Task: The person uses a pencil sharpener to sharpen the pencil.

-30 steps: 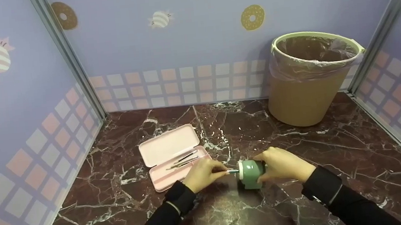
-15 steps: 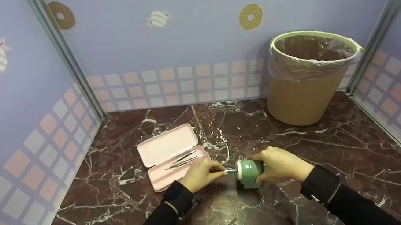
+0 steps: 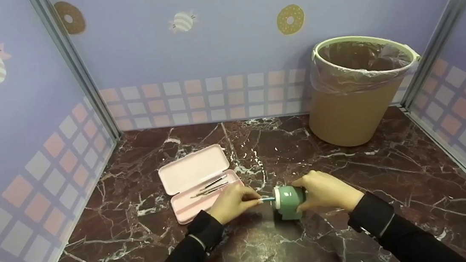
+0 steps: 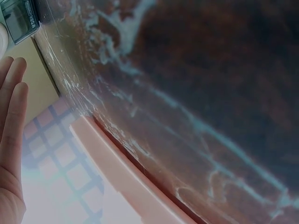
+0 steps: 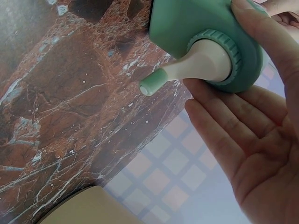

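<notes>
A green crank pencil sharpener (image 3: 290,202) with a white front ring lies close over the table in front of me. My left hand (image 3: 233,203) pinches a thin blue pencil (image 3: 268,199) between thumb and fingers, its far end at the sharpener's front. From the other side my right hand (image 3: 326,190) grips the sharpener's body. In the right wrist view the thumb lies over the green body and the fingers spread beneath, beside the cream crank handle (image 5: 191,63) with its green knob. The left wrist view catches part of the sharpener's see-through box (image 4: 19,18); the pencil is out of sight there.
An open pink pencil case (image 3: 194,169) holding several slim pencils (image 3: 213,187) lies beside my left hand. At the back right stands a tan bin (image 3: 344,111) with a plastic liner. Patterned walls close in the marbled table (image 3: 142,251), which has small white specks on it.
Everything in the head view has slid slightly left as the camera turned a little. Both hands keep the same hold on pencil and sharpener.
</notes>
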`<state>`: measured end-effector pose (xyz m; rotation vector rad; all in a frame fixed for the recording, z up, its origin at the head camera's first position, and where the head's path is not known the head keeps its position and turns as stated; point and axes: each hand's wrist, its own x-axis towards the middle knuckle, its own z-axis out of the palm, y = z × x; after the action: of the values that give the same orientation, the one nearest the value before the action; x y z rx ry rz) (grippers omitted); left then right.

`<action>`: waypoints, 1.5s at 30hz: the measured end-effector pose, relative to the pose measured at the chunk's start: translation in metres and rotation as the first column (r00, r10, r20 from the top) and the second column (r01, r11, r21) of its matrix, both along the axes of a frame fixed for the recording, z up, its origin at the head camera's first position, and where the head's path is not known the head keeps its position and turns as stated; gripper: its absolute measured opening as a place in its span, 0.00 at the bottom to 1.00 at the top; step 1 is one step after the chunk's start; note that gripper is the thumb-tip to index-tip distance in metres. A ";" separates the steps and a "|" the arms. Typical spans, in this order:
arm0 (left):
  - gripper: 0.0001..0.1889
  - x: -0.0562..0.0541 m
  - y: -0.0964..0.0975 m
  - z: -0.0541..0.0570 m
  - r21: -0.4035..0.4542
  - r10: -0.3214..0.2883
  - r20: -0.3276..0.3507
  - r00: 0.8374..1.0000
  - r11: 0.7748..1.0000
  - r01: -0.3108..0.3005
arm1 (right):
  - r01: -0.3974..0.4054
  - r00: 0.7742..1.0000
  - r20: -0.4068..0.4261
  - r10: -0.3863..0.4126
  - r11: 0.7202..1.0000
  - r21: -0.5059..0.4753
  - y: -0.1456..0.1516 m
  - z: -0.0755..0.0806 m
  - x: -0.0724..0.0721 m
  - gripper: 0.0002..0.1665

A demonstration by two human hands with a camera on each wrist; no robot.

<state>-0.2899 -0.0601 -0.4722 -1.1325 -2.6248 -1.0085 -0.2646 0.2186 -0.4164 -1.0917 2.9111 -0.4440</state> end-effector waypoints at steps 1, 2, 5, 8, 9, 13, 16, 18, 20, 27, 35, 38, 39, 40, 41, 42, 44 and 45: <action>0.06 0.000 0.000 0.000 0.002 0.001 0.003 1.000 1.000 -0.002 | 0.000 1.000 0.001 0.000 1.000 -0.001 0.000 0.000 0.000 0.19; 0.06 0.000 0.000 0.000 0.004 0.003 0.004 1.000 1.000 -0.003 | 0.001 1.000 0.001 -0.001 1.000 -0.003 0.000 0.000 0.000 0.19; 0.06 0.000 0.001 0.001 0.007 0.012 0.021 1.000 1.000 -0.012 | 0.005 1.000 -0.001 -0.005 1.000 -0.003 0.000 0.000 0.000 0.18; 0.06 0.000 0.001 0.002 0.006 0.012 0.038 0.999 1.000 -0.013 | 0.008 1.000 -0.006 -0.008 1.000 0.008 0.000 0.001 0.000 0.19; 0.06 0.000 0.001 0.002 0.004 0.013 0.045 0.999 1.000 -0.013 | 0.009 1.000 -0.008 -0.009 1.000 0.013 0.000 0.000 0.000 0.19; 0.06 0.000 0.000 0.002 -0.004 0.011 0.054 0.999 1.000 -0.010 | 0.012 1.000 -0.013 -0.012 1.000 0.023 0.000 0.000 0.000 0.20; 0.06 -0.001 0.000 0.002 -0.002 0.010 0.050 0.999 1.000 -0.010 | 0.003 1.000 -0.024 -0.003 1.000 0.020 0.000 0.000 0.000 0.20; 0.06 -0.001 -0.001 0.001 0.001 0.009 0.043 0.999 1.000 -0.010 | -0.007 1.000 -0.029 0.007 1.000 0.018 0.001 0.000 0.000 0.20; 0.05 -0.001 -0.001 0.001 -0.001 0.011 0.038 0.999 1.000 -0.011 | -0.013 0.999 -0.029 0.014 1.000 0.018 0.001 0.000 0.000 0.20; 0.06 0.000 -0.001 -0.001 -0.017 0.031 0.047 0.998 0.999 -0.031 | -0.007 0.999 -0.034 0.008 1.000 0.028 0.001 0.001 0.000 0.20; 0.06 0.000 -0.004 -0.003 0.012 0.017 0.030 0.999 1.000 -0.017 | -0.005 1.000 -0.028 0.005 1.000 0.026 0.000 0.000 0.000 0.20; 0.06 0.000 -0.005 -0.004 0.022 0.013 0.034 0.999 1.000 -0.013 | 0.002 1.000 -0.021 -0.001 1.000 0.027 0.000 0.000 0.001 0.20; 0.06 -0.001 -0.005 -0.004 0.025 0.012 0.038 0.999 1.000 -0.013 | 0.004 1.000 -0.020 -0.003 1.000 0.027 0.000 0.000 0.001 0.20; 0.06 -0.001 -0.005 -0.003 0.027 0.014 0.053 0.999 1.000 -0.015 | 0.006 1.000 -0.018 -0.006 1.000 0.027 0.000 0.000 0.001 0.20; 0.06 -0.001 -0.005 -0.003 0.028 0.017 0.062 0.998 0.999 -0.019 | 0.007 1.000 -0.016 -0.007 1.000 0.028 0.000 0.000 0.001 0.21; 0.06 -0.001 -0.005 -0.003 0.029 0.018 0.065 0.998 0.999 -0.020 | 0.007 1.000 -0.017 -0.006 1.000 0.029 -0.001 0.000 0.001 0.21; 0.06 0.000 -0.006 -0.003 0.034 0.016 0.067 0.998 0.999 -0.018 | 0.008 1.000 -0.018 -0.007 1.000 0.028 -0.001 0.000 0.001 0.21; 0.07 0.000 -0.006 -0.003 0.037 0.014 0.072 0.997 0.999 -0.017 | 0.009 1.000 -0.019 -0.008 1.000 0.028 -0.001 0.000 0.001 0.21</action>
<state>-0.2903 -0.0663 -0.4750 -1.0859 -2.6534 -1.1110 -0.2640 0.2176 -0.4163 -1.0863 2.9304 -0.3938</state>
